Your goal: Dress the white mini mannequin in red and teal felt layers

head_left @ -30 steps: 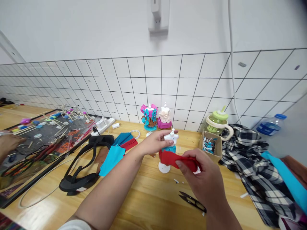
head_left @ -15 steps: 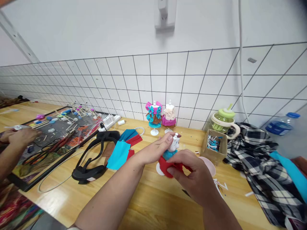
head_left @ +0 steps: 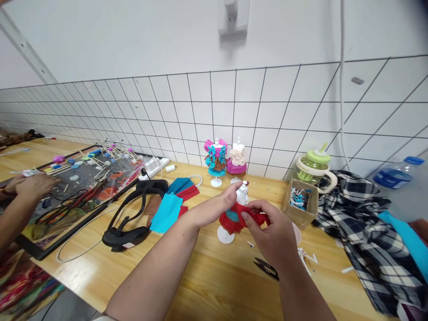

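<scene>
Hands (head_left: 274,234) at red cloth (head_left: 240,211); illegible label (head_left: 394,179)

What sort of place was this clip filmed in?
Probably a craft workroom or classroom: two miniature mannequins in colorful ruffled outfits, a pair of snips and flat pieces of blue and red material share one wooden table.

No legible text. Blue label (head_left: 392,179) on the bottle (head_left: 405,169), right edge of frame: pale marks, too small to read. Grey patch (head_left: 357,80) on the wall, upper right: can't make out characters. White tag (head_left: 128,245) on black headset (head_left: 115,238), lower left: same.
</scene>
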A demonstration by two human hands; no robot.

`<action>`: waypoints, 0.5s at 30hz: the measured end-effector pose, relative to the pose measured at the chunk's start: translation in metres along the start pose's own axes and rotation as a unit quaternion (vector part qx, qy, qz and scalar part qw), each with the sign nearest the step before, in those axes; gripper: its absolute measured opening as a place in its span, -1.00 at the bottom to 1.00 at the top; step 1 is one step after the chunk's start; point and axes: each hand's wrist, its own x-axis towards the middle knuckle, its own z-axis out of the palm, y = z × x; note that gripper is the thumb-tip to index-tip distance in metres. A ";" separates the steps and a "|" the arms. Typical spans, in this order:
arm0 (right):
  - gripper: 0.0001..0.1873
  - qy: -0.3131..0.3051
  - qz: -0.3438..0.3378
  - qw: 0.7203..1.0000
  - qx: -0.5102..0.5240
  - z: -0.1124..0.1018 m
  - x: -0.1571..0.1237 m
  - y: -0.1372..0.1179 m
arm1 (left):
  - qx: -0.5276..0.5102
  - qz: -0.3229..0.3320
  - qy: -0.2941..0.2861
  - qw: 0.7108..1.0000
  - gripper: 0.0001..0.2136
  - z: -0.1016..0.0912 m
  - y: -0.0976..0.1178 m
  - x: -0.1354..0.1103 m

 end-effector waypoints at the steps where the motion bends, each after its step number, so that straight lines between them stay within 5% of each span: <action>1: -0.89 0.001 0.000 1.000 -0.005 -0.001 0.000 -0.001 | 0.017 -0.015 -0.012 1.000 -0.26 0.000 0.001 -0.001; 4: -0.89 0.004 0.005 1.000 -0.014 -0.004 0.002 0.000 | 0.040 -0.041 -0.031 0.998 -0.21 -0.001 0.002 -0.004; 9: -0.87 0.014 0.024 1.000 -0.012 -0.010 0.005 0.003 | 0.055 0.021 -0.023 0.998 -0.38 -0.002 -0.004 -0.001; 15: -0.87 -0.039 0.062 0.997 0.031 -0.019 0.009 0.010 | -0.081 0.033 -0.029 0.996 -0.41 -0.008 -0.021 0.008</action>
